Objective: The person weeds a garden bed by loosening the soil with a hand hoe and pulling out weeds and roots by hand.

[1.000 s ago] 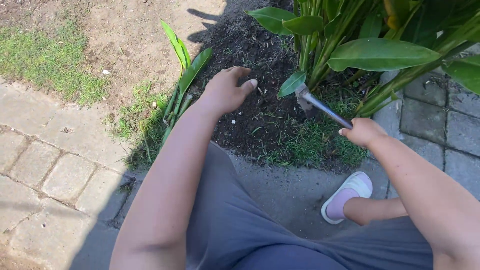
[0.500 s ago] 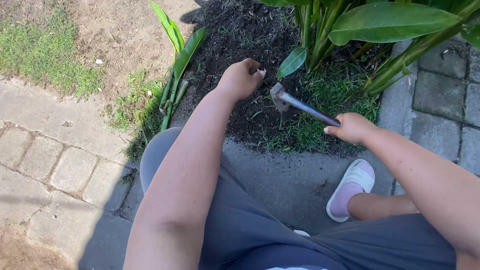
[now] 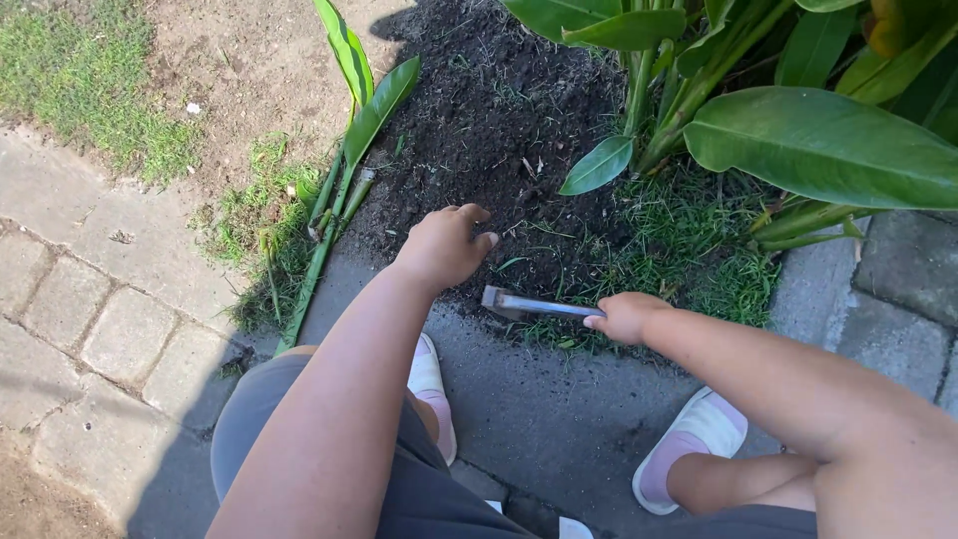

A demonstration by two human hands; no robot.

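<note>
- A person crouched at the edge of a garden bed grips a small hand hoe (image 3: 529,303) in the right hand (image 3: 626,317), fingers closed around the near end of its handle; the metal blade sits at the bed's front edge, where dark soil (image 3: 499,130) meets the concrete kerb (image 3: 539,399).
- The left hand (image 3: 444,246) rests on the soil just beyond the blade, fingers loosely curled and knuckles up; whether anything is pinched beneath them cannot be told from this view.
- The hoe looks stiff and fairly light, a slim grey shaft ending in a flat blade. It is judged to carry most of its weight at the head, so a firm grip well back on the handle, as here, suits a short chopping stroke.
- The blade edge is likely sharp, and the left hand lies near it.
- The soil appears loose, dark and crumbly, likely to give way easily; the patch of grass (image 3: 689,260) beside it probably holds tighter by its roots.
- Broad-leaved plants (image 3: 828,145) crowd the bed's far right corner, and a slender young plant (image 3: 349,130) leans at its left edge.
- Pale slip-on shoes (image 3: 694,449) stand on the kerb; paving stones (image 3: 110,329) run along the left.
</note>
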